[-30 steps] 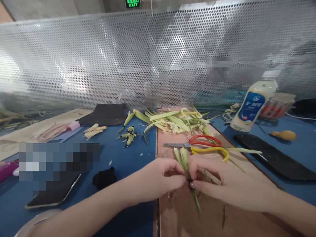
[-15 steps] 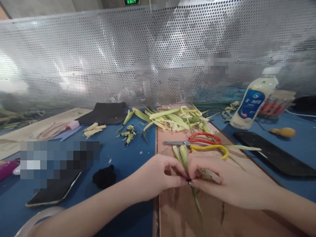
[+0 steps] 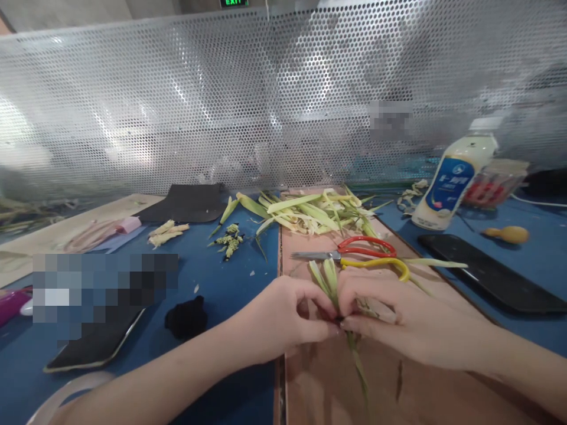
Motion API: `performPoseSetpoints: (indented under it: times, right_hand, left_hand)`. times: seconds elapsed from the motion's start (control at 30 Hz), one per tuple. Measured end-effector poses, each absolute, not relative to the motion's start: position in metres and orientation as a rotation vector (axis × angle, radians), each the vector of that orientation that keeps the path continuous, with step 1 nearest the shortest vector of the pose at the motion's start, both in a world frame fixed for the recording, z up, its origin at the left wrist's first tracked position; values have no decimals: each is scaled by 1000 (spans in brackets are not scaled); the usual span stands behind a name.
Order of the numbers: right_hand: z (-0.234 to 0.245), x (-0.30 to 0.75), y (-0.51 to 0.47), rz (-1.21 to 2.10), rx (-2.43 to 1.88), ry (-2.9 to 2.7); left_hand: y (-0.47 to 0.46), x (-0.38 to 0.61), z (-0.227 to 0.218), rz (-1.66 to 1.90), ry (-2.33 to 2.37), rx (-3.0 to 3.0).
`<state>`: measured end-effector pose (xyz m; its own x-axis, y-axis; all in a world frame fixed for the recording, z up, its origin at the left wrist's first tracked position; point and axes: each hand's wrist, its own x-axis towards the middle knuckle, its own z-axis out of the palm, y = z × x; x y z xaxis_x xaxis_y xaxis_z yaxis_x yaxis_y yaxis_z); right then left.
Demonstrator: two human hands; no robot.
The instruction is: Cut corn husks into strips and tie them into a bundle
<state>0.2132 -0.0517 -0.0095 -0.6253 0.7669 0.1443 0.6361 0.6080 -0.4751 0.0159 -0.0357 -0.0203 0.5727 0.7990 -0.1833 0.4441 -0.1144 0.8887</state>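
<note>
My left hand [image 3: 283, 316] and my right hand [image 3: 398, 321] meet fingertip to fingertip over a brown board [image 3: 398, 389]. Both pinch a bundle of thin green leaf strips [image 3: 330, 280] that fans out beyond my fingers and trails toward me below them. Just past my hands lie scissors with one red and one yellow handle [image 3: 354, 255]. A pile of green and pale leaf strips [image 3: 314, 213] covers the far end of the board.
On the blue table stand a white bottle with a blue label [image 3: 454, 180], a black phone [image 3: 491, 274] at right, another phone [image 3: 95, 345] at left, a black lump [image 3: 186, 316], and small leaf scraps [image 3: 230, 239]. A perforated metal screen [image 3: 266, 100] closes the back.
My hands have stayed pinched together on the leaf strips, shifting very slightly; the view has tilted down a little.
</note>
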Motion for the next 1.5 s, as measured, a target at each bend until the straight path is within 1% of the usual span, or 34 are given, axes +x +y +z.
performPoseSetpoints:
  times: [0.1,0.57,0.73,0.97,1.5]
  right_hand:
    - [-12,214,-50,627,-1132,-2483]
    - [-9,216,-49,556,-1210,-2500]
    - [-13,219,-50,592,-1226,-2490]
    - [-22,220,-45,498,-1107,-2468]
    - [-8,209,-55,356,-1155,-2398]
  left_hand:
    - [-36,17,-21,433,1039,1740]
    - [-36,17,-20,454,959,1650]
    - [-36,16,-18,425,933,1602]
    - [-36,14,-16,419,914,1614]
    - [-36,13,-17,402,931,1710]
